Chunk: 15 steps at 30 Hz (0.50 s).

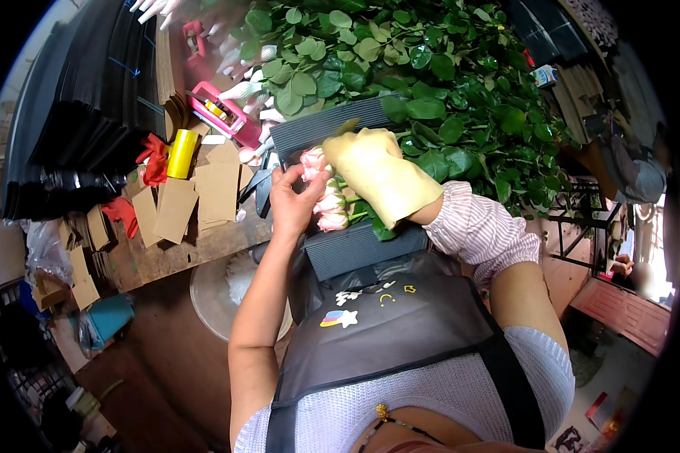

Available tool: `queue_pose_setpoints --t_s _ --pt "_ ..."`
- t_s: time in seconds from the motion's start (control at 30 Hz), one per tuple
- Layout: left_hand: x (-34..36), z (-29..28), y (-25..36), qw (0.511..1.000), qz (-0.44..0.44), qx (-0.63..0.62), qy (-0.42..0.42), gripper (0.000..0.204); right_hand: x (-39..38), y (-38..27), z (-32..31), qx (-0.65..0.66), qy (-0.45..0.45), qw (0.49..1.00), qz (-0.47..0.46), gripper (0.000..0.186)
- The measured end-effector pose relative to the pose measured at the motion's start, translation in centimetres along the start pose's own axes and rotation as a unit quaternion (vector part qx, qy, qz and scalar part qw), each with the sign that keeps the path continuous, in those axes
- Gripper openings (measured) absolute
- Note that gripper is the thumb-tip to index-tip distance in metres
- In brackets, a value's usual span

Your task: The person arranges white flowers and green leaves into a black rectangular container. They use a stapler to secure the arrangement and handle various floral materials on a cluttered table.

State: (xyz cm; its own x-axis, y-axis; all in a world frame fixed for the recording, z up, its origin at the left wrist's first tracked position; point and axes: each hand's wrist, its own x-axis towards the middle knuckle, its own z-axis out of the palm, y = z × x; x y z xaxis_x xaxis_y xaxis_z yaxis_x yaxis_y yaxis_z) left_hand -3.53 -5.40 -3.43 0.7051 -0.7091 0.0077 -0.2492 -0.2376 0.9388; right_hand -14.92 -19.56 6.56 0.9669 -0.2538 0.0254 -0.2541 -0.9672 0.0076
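My left hand (293,192) is closed on a pale pink rose head (314,161), thumb and fingers around its petals. More pink roses (331,213) lie just below it on a dark ribbed corrugated sheet (363,253), whose upper flap stands behind them. My right hand (374,166), in a pale yellow glove with a striped sleeve above the wrist, is bent over the rose stems beside the heads; its fingertips are at the upper rose, and what they grip is hidden. Dark-handled scissors or a similar tool (260,189) lie left of my left hand.
Leafy rose stems (461,106) heap across the back. On the wooden bench (143,268) are cardboard pieces (175,211), a yellow roll (182,153), red gloves (153,158) and a pink plastic dispenser (227,113). Black sheets (75,98) stack at far left. A large basin (211,294) sits below.
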Motion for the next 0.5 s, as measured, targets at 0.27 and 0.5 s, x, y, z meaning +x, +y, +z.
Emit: queue_pose_setpoints --t_s 0.27,0.5 --pt "-0.2 -0.4 0.1 0.999 -0.028 0.003 -0.041 0.022 1.2 0.4 1.5 0.032 -0.037 0.999 -0.023 0.045" --pt "-0.3 -0.1 -1.2 0.999 -0.025 -0.013 -0.016 0.028 1.7 -0.1 -0.1 0.032 -0.116 0.992 -0.049 0.043"
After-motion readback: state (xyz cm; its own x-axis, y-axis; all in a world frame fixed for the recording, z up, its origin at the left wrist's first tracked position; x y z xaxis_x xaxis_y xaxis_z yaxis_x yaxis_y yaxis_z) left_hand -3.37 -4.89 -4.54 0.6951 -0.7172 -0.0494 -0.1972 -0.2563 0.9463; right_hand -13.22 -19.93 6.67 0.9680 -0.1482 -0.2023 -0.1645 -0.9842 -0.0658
